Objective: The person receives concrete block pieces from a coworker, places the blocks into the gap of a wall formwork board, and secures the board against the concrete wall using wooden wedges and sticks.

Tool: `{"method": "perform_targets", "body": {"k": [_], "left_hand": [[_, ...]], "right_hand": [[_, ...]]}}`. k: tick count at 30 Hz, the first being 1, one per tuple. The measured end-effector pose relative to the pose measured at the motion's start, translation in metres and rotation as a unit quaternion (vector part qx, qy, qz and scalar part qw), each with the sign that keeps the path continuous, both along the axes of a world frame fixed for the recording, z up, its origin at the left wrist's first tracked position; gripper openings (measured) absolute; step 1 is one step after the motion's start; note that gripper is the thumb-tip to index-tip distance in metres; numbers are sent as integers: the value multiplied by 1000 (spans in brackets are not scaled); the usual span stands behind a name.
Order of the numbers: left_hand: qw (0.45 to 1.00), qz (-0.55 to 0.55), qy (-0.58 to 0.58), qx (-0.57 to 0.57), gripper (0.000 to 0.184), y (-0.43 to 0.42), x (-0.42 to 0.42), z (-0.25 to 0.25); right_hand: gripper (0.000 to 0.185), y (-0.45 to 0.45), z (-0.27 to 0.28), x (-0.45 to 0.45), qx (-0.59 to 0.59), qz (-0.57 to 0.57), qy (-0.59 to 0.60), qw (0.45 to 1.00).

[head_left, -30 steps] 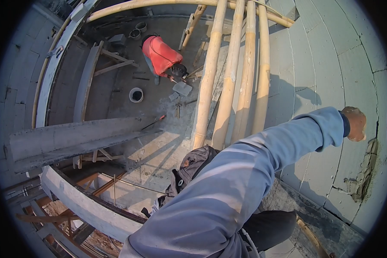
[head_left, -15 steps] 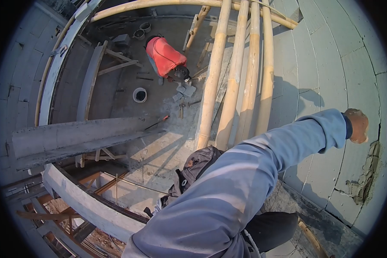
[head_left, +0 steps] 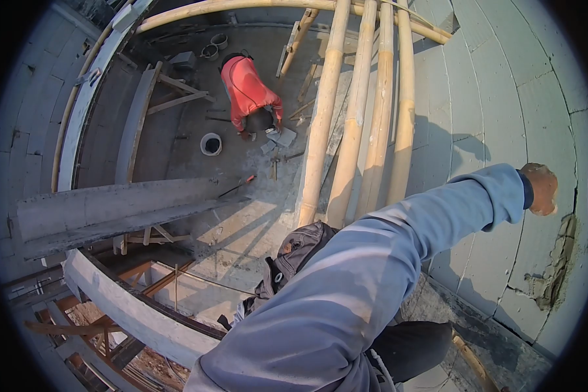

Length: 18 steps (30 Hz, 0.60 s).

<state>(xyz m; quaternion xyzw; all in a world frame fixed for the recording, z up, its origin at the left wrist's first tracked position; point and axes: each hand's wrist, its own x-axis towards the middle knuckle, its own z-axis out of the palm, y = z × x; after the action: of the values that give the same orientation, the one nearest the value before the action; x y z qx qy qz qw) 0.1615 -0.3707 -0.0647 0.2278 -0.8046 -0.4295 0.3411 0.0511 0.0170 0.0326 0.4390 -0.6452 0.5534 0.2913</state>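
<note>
From the bottom of the view my left arm, in a light blue sleeve, stretches to the right. At its end my left hand [head_left: 541, 189] is closed, with its fingers curled together, over the grey block wall [head_left: 496, 85]. Whatever it may hold is hidden. Just below the hand, a rough patch of mortar [head_left: 556, 268] lies along a joint in the wall. A dark bag [head_left: 302, 248] hangs beside my upper arm. My right hand is out of view.
Bamboo poles [head_left: 359, 117] stand left of the wall. Far below, a co-worker in a red top [head_left: 247, 85] bends over grey block pieces [head_left: 283, 136], near a white bucket [head_left: 211, 144]. A concrete beam [head_left: 117, 206] and timber supports [head_left: 176, 95] are at left.
The co-worker has shifted over the block pieces, with both arms now reaching down. The view has moved slightly. My left hand stays closed at nearly the same place by the wall.
</note>
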Motion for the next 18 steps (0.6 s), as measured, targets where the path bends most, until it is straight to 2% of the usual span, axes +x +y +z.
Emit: {"method": "perform_targets", "body": {"k": [18], "left_hand": [[1000, -5, 7, 16, 31, 1, 6, -2]], "right_hand": [[24, 9, 0, -4, -2, -14, 4, 1000]]}}
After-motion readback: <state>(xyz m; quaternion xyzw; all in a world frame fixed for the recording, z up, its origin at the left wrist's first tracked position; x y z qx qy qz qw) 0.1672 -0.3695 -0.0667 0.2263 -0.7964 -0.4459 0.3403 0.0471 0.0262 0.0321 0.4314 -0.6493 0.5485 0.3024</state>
